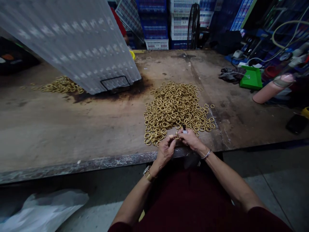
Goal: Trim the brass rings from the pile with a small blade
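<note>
A large pile of brass-coloured rings (pixel 172 103) lies on the wooden table in front of me. At the pile's near edge, my left hand (pixel 166 149) is closed, with its fingertips at a single ring (pixel 177 135). My right hand (pixel 190 140) meets it from the other side, its fingers touching or very near the same ring. In the right hand is a small slim tool with a black end and a pale body (pixel 184 129); its exact kind is too small to tell. The fingers partly cover the ring.
A tall translucent ribbed panel (pixel 96 54) stands tilted on the table (pixel 60 129), with a second ring pile (pixel 62 85) beyond. Crates (pixel 154 19) and a black fan (pixel 193 25) stand behind. At right are a green tray (pixel 251 78) and a pink cylinder (pixel 271 88).
</note>
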### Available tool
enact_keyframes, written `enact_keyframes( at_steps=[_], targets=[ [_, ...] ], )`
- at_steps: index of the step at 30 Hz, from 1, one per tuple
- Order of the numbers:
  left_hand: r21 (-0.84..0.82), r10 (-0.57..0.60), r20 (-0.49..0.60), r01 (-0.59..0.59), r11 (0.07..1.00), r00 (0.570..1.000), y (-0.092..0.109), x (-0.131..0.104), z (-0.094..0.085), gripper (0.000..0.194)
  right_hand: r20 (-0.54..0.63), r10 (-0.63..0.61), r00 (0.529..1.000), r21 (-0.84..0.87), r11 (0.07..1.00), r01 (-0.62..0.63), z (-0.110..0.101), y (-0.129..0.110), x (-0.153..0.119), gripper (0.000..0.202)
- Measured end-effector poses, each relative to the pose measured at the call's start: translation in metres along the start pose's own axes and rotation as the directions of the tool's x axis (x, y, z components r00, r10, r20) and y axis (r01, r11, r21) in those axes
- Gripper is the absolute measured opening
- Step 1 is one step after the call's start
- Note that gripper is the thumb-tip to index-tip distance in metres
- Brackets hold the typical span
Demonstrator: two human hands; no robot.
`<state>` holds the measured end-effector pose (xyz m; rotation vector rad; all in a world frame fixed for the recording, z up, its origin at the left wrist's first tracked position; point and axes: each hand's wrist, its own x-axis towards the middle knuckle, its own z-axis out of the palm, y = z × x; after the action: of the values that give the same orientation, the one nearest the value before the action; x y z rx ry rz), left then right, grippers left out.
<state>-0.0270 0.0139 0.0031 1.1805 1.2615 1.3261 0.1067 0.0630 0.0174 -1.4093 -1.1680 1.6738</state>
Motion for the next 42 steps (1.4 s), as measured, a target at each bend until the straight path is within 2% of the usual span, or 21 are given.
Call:
enact_keyframes(
  at_steps=[2, 5, 8, 12, 15, 17, 19, 22, 24, 27, 31, 35, 38, 40, 42],
  targets=[
    [-0.010, -0.013, 0.024, 0.013, 1.000, 1.000, 0.001, 0.001, 0.001, 0.015, 0.004, -0.011, 1.000, -0.008, 1.000, 0.011, 0.001, 0.000, -0.002, 0.020],
    [-0.028, -0.031, 0.057, 0.033, 0.999, 0.998, 0.003, 0.001, 0.001, 0.013, -0.011, -0.148, 0.989, -0.146, 0.979, 0.145, 0.002, 0.002, -0.003, 0.021],
    [-0.077, -0.127, 0.060, 0.132, 0.988, 0.990, 0.003, 0.001, 0.000, 0.020, -0.026, -0.254, 0.967, -0.297, 0.925, 0.235, 0.003, 0.003, -0.004, 0.021],
    [-0.197, -0.290, 0.144, 0.315, 0.929, 0.946, 0.005, 0.000, 0.000, 0.029, -0.006, -0.259, 0.966, -0.346, 0.907, 0.242, 0.003, 0.004, -0.003, 0.020],
    [-0.283, -0.328, 0.183, 0.369, 0.885, 0.927, 0.008, -0.002, 0.000, 0.032, -0.004, -0.227, 0.974, -0.313, 0.925, 0.214, 0.000, 0.008, 0.000, 0.020],
    [-0.320, -0.335, 0.180, 0.377, 0.869, 0.925, 0.009, -0.002, 0.001, 0.034, -0.053, -0.223, 0.973, -0.368, 0.910, 0.188, -0.003, 0.011, 0.001, 0.020],
    [-0.341, -0.327, 0.152, 0.360, 0.868, 0.933, 0.009, -0.002, 0.001, 0.035, -0.069, -0.295, 0.953, -0.530, 0.820, 0.215, -0.004, 0.014, -0.001, 0.019],
    [-0.334, -0.297, 0.112, 0.318, 0.888, 0.948, 0.006, -0.001, 0.001, 0.036, 0.096, -0.405, 0.909, -0.763, 0.557, 0.328, -0.005, 0.015, -0.009, 0.016],
    [-0.304, -0.285, 0.095, 0.301, 0.904, 0.954, 0.005, -0.001, 0.001, 0.036, 0.198, -0.389, 0.900, -0.833, 0.417, 0.364, -0.004, 0.014, -0.016, 0.016],
    [-0.253, -0.267, 0.071, 0.276, 0.927, 0.961, 0.003, -0.002, 0.000, 0.037, 0.233, -0.348, 0.908, -0.879, 0.324, 0.349, -0.002, 0.011, -0.021, 0.017],
    [-0.219, -0.238, 0.058, 0.245, 0.945, 0.970, 0.000, -0.003, -0.001, 0.035, 0.236, -0.295, 0.926, -0.900, 0.293, 0.323, 0.002, 0.008, -0.023, 0.018],
    [-0.196, -0.253, 0.054, 0.259, 0.946, 0.966, 0.001, -0.005, -0.002, 0.034, 0.181, -0.227, 0.957, -0.939, 0.250, 0.237, 0.004, 0.007, -0.022, 0.022],
    [-0.164, -0.254, 0.070, 0.263, 0.951, 0.965, 0.007, -0.009, -0.003, 0.032, 0.145, -0.250, 0.957, -0.951, 0.231, 0.204, 0.002, 0.007, -0.019, 0.026],
    [-0.168, -0.246, 0.093, 0.259, 0.951, 0.965, 0.012, -0.011, -0.003, 0.032, 0.142, -0.288, 0.947, -0.936, 0.272, 0.223, 0.000, 0.007, -0.015, 0.028],
    [-0.217, -0.256, 0.102, 0.272, 0.937, 0.961, 0.015, -0.012, -0.004, 0.033, 0.124, -0.334, 0.934, -0.890, 0.380, 0.254, -0.001, 0.007, -0.010, 0.024]
  ],
)
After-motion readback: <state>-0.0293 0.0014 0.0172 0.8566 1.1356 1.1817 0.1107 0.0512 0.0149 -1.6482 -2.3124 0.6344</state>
